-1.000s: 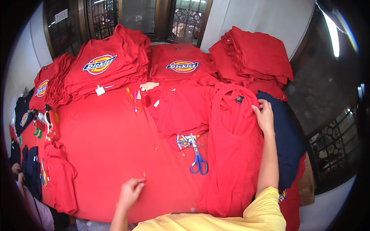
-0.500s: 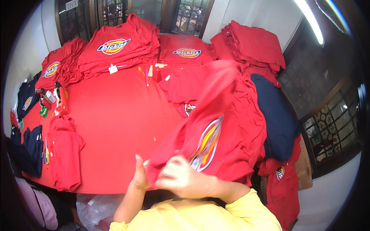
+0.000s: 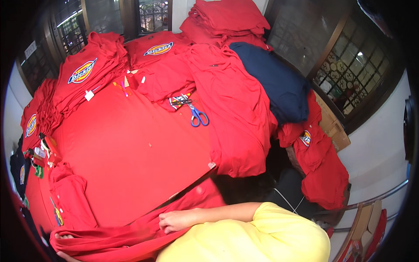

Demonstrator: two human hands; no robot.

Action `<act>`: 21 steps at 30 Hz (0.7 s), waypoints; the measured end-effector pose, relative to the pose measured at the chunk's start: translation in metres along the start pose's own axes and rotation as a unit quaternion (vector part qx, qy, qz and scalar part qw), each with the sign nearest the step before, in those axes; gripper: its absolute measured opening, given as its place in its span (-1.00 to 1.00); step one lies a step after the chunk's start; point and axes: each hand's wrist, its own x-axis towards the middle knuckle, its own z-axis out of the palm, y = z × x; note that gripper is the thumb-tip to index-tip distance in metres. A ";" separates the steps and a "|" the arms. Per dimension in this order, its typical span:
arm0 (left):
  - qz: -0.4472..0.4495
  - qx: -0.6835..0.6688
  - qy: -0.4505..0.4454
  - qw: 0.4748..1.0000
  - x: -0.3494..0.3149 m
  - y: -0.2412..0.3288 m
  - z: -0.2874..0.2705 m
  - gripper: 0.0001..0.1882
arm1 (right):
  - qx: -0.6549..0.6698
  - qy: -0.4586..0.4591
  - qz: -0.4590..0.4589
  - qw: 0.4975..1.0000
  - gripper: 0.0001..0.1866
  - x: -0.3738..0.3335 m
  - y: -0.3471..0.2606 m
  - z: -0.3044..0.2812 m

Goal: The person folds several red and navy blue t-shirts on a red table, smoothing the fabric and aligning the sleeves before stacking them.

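Note:
A red T-shirt (image 3: 126,238) is stretched sideways between my hands, low in front of my body and along the near edge of the table. My left hand (image 3: 64,249), partly covered by cloth, is closed around the shirt's far left end. On the upper edge of the cloth my right hand (image 3: 176,220) is closed, its fingers curled into the fabric. From there the shirt trails up and right past the table edge. Whatever print it carries is hidden in the folds.
Blue-handled scissors (image 3: 198,117) lie on the red-covered table (image 3: 131,153). Stacks of red shirts (image 3: 83,65) line the back. A long red pile (image 3: 235,109) and dark navy cloth (image 3: 275,83) lie at the right. Yellow-handled scissors (image 3: 57,217) rest beside a folded red shirt (image 3: 74,196).
The shirt has come off the right-hand pile, down and left across my front. My hands have spread apart, the left far to the left. The view has turned right, and the blue-handled scissors now show.

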 end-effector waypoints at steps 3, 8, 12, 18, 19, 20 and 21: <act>0.010 0.134 -0.282 0.950 -0.029 -0.007 0.013 -0.70 | 0.175 0.141 -0.100 0.969 -0.30 0.003 -0.033 -0.012; 0.053 0.282 -0.592 0.753 -0.096 -0.051 0.043 -0.83 | -0.034 0.095 -0.083 0.991 -0.32 -0.030 -0.093 -0.059; -0.113 0.258 -0.557 0.781 -0.103 -0.061 0.024 -0.82 | 0.043 0.149 -0.093 0.983 -0.57 -0.036 -0.069 -0.056; -0.215 -0.008 -0.274 0.937 -0.093 -0.085 -0.041 -0.67 | 0.220 0.332 0.017 0.917 -0.71 -0.087 -0.032 -0.082; -0.229 -0.106 -0.214 0.944 -0.089 -0.088 -0.054 -0.59 | 0.297 0.344 0.000 0.891 -0.72 -0.093 -0.022 -0.085; -0.314 -0.219 -0.162 0.909 -0.086 -0.101 -0.086 -0.51 | 0.343 0.389 -0.041 0.854 -0.70 -0.095 -0.019 -0.088; -0.357 -0.285 -0.263 0.850 -0.085 -0.091 -0.074 -0.50 | 0.385 0.428 -0.080 0.814 -0.68 -0.097 -0.017 -0.091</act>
